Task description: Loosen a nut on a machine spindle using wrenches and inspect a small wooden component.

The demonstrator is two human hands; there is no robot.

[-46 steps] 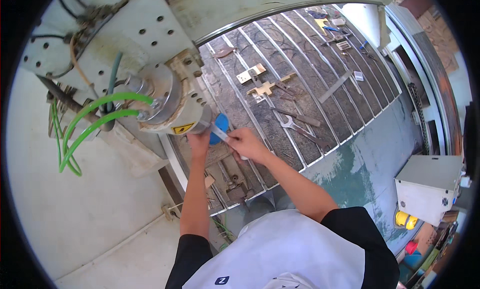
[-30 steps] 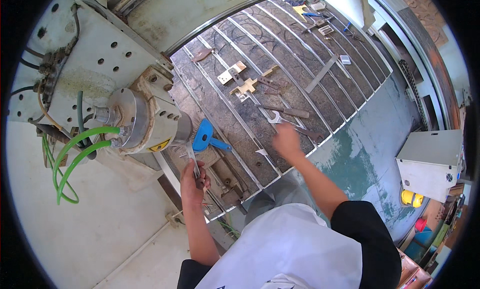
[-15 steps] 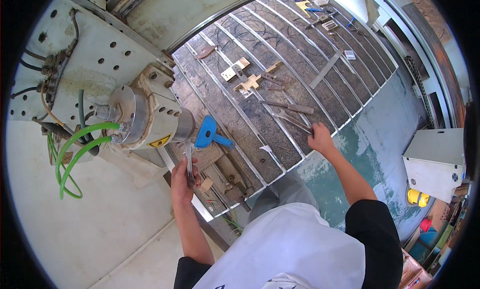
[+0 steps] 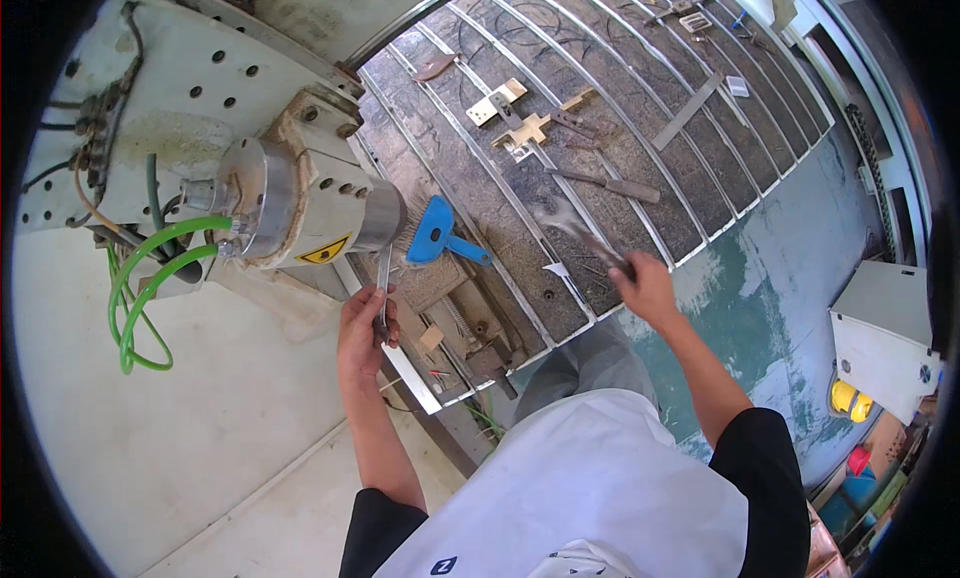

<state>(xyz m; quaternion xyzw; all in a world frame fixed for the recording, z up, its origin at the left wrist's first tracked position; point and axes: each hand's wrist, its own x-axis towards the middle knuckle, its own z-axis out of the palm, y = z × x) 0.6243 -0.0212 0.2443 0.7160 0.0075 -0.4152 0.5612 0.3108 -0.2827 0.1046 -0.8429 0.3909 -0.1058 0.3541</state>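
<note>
My left hand [image 4: 362,330] is closed round a slim silver spanner [image 4: 384,268], whose upper end reaches the lower side of the metal spindle nose [image 4: 384,214]. Whether its jaw fits round anything there is hidden. Over the slotted bed, my right hand [image 4: 648,290] grips the dark handle end of an open-ended spanner [image 4: 594,242]; its head is smeared by motion. Beyond that spanner lies a file-like tool with a brown handle [image 4: 632,190]. A blue hand brush [image 4: 432,234] rests beside the spindle, to the right of the left-hand spanner.
The slotted machine bed [image 4: 690,218] carries a brass-coloured cross-shaped piece [image 4: 530,130], a drilled cream plate [image 4: 484,112] and a flat metal strip [image 4: 688,112]. A vice-like block [image 4: 480,323] sits near the front edge. Green hoses [image 4: 150,248] loop left of the spindle. A white cabinet [image 4: 880,328] stands at right.
My right hand has lifted the open-ended spanner off its spot near the brown-handled tool and swings it leftward. My left hand stays below the spindle with its spanner. The view has shifted slightly.
</note>
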